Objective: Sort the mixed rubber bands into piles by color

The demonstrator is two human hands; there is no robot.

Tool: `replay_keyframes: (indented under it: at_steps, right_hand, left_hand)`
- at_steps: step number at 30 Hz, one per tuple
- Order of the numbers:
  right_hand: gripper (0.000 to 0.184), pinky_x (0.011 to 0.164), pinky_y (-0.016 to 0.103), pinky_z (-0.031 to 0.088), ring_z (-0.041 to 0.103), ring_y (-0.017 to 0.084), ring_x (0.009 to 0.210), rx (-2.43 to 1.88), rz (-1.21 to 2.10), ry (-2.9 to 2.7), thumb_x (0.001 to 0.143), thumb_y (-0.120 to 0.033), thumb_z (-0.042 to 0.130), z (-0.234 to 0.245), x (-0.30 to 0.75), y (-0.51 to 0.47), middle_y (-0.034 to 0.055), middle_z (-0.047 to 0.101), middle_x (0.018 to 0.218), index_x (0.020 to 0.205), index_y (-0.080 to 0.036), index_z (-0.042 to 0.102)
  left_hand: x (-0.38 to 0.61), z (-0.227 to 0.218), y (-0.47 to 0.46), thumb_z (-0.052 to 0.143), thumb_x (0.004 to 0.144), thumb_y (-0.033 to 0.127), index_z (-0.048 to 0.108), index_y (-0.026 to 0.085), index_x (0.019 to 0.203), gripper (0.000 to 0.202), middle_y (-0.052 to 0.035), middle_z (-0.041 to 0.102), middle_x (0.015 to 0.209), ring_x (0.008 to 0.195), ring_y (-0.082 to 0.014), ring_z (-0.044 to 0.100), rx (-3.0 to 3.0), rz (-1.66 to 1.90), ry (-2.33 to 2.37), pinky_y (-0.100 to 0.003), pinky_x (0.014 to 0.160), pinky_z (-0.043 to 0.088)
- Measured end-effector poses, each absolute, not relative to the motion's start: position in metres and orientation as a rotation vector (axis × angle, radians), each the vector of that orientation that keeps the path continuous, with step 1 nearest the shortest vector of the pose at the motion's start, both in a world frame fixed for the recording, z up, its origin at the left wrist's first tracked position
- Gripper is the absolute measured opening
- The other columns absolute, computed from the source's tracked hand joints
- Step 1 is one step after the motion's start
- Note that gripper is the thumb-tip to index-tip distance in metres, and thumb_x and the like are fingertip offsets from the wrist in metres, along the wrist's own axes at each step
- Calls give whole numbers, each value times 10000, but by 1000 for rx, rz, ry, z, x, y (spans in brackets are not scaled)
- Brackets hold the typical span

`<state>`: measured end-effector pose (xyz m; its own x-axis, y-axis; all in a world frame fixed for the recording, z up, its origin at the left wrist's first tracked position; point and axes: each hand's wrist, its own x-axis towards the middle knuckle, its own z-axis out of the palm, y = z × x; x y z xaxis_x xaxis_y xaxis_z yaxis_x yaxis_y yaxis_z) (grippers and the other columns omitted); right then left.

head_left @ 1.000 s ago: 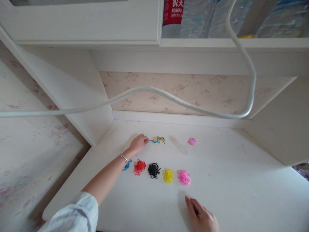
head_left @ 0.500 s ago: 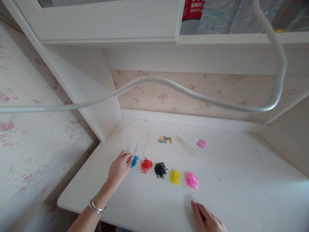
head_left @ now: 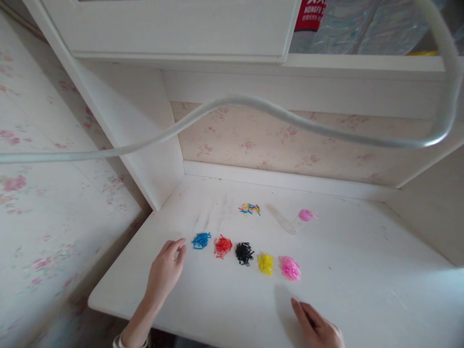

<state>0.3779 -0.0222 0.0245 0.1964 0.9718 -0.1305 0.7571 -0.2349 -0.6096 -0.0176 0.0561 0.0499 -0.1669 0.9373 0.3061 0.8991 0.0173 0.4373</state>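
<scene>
My left hand (head_left: 167, 266) is just left of a pile of small blue rubber bands (head_left: 201, 240), apart from it. Its thumb and forefinger stand slightly apart, with nothing visible between them. A slanting row continues rightward with red bands (head_left: 223, 246), black bands (head_left: 244, 253), yellow bands (head_left: 266, 264) and pink bands (head_left: 290, 268). Below the pink pile, my right hand (head_left: 317, 325) is closed with thumb and forefinger pressed together; whatever they hold, if anything, cannot be made out. Farther back lies a mixed-colour heap of bands (head_left: 250, 209).
A clear item with a pink part (head_left: 306, 215) lies toward the back of the white desk (head_left: 362, 290). A pale cable (head_left: 246, 100) hangs across the view. Above is a white cabinet (head_left: 174, 34), with bottles (head_left: 362, 26) on its open shelf.
My left hand has drawn back leftward from the blue pile, and its fingers have parted. The right hand stays near the same spot. The camera view has shifted a little.
</scene>
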Motion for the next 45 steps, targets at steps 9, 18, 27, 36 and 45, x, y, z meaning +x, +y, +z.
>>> replay_keyframes:
  at_steps: [9, 18, 27, 36, 45]
  right_hand:
    - [405, 539, 172, 376, 545, 96, 553, -1866, 643, -1925, 885, -508, 372, 96, 326, 68, -38, 617, 610, 870, -253, 685]
    - [356, 782, 310, 455, 614, 187, 921, -2269, 495, -1906, 916, -368, 414, 70, 304, 193, 83, 668, 1000, 1173, -197, 591]
    - [336, 830, 389, 499, 584, 174, 977, -2347, 432, -1984, 893, -358, 537, 57, 298, 214, 62, 570, 1158, 1170, -168, 537]
    - [341, 779, 308, 454, 609, 180, 933, -2278, 332, -2024, 956, -366, 360, 67, 309, 197, 89, 645, 1040, 1039, -167, 625]
    - [361, 701, 182, 364, 594, 101, 846, -1686, 285, -2370, 961, -335, 310, 91, 236, 148, -2, 660, 938, 927, -246, 658]
  left_hand:
    - [-20, 18, 4, 430, 887, 427, 608, 215, 941, 282, -4, 633, 788, 573, -110, 550, 1765, 1056, 2195, -234, 606, 482]
    - [-14, 17, 0, 429, 892, 394, 597, 216, 964, 255, -13, 635, 861, 589, -103, 557, 1789, 1113, 2179, -231, 620, 483]
    - [-14, 21, 1, 419, 895, 364, 603, 223, 954, 239, -14, 657, 862, 607, -117, 595, 1830, 1062, 2196, -229, 611, 493]
    - [-13, 18, -1, 422, 899, 363, 594, 229, 975, 231, -17, 659, 887, 641, -118, 616, 1860, 1028, 2218, -226, 628, 494]
    - [-10, 20, -1, 415, 904, 344, 590, 226, 985, 226, -17, 655, 886, 625, -115, 599, 1875, 993, 2220, -230, 630, 488]
